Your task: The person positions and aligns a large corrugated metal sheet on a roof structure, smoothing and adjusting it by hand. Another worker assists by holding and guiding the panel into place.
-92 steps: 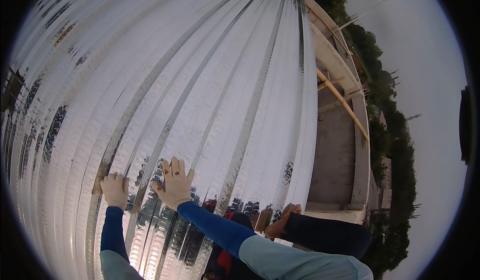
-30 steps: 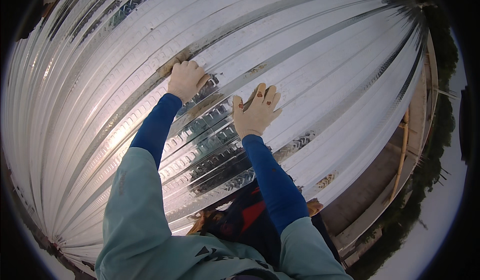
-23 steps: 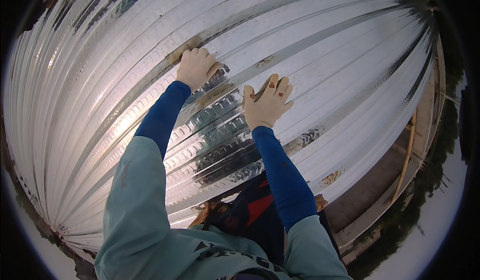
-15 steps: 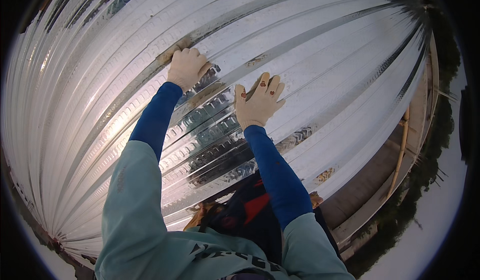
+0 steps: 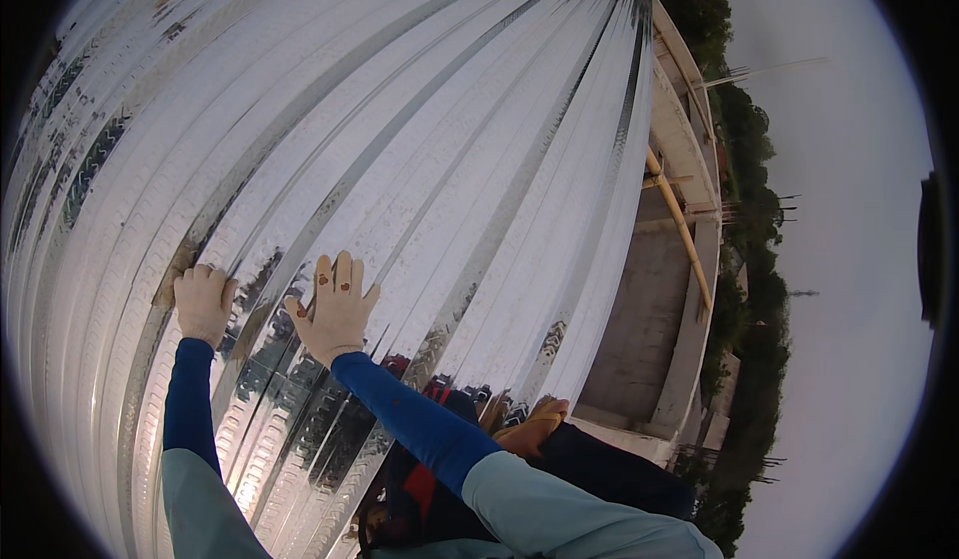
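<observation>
Shiny ribbed metal roofing sheet (image 5: 440, 109) spreads out beneath me, its long raised ribs running away toward the top. On the left, my left hand (image 5: 203, 304), in a cream knit glove, has its fingers curled over a rib near a brownish stain; the fingertips are partly hidden. Just right of it, my right hand (image 5: 335, 309) lies flat on the metal with fingers spread. Its matching glove carries small reddish-brown patches on the fingers. Both forearms wear blue sleeves.
My sandaled foot (image 5: 534, 429) rests on the sheet at lower centre. Beyond the sheet's right edge, a drop shows a concrete wall (image 5: 639, 329) with a bamboo pole (image 5: 681, 229) leaning across it. Trees (image 5: 754, 299) stand farther right.
My view has swung to the right, so both hands now appear lower and farther left. On the metal they keep about the same places, and my foot shows more fully.
</observation>
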`<state>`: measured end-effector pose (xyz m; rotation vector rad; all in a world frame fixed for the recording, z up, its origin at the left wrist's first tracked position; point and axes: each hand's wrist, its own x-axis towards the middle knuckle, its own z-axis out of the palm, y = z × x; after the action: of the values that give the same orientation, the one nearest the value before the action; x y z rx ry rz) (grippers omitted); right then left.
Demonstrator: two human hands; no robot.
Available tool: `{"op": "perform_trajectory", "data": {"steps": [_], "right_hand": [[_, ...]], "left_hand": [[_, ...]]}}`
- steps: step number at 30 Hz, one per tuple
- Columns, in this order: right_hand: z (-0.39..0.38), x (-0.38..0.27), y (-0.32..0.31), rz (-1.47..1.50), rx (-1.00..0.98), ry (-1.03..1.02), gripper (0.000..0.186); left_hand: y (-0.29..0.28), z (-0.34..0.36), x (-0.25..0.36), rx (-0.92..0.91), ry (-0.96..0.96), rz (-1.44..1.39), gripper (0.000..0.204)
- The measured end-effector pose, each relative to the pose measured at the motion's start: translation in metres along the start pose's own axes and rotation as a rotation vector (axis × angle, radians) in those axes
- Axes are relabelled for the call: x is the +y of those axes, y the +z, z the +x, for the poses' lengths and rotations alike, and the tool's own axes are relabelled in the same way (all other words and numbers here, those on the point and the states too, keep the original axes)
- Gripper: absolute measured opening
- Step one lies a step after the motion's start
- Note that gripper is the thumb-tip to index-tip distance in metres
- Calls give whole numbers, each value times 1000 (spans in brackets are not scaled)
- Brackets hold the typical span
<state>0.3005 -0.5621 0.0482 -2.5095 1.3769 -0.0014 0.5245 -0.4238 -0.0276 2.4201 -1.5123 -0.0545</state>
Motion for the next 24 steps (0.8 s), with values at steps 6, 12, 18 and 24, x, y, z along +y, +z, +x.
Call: {"op": "perform_trajectory", "data": {"steps": [6,12,18,24], "right_hand": [[-4,-1,6,21,48,-16,85],[-5,-4,2,23,57,-16,83],[-3,-3,-1,23,56,-15,82],[-4,-3,0,32,85,-29,82]], "left_hand": [[3,-4,-6,23,18,10,23],[2,-4,-6,19,11,23,23],[3,-4,-5,58,25,5,22],[3,-5,-5,65,24,-12,22]]}}
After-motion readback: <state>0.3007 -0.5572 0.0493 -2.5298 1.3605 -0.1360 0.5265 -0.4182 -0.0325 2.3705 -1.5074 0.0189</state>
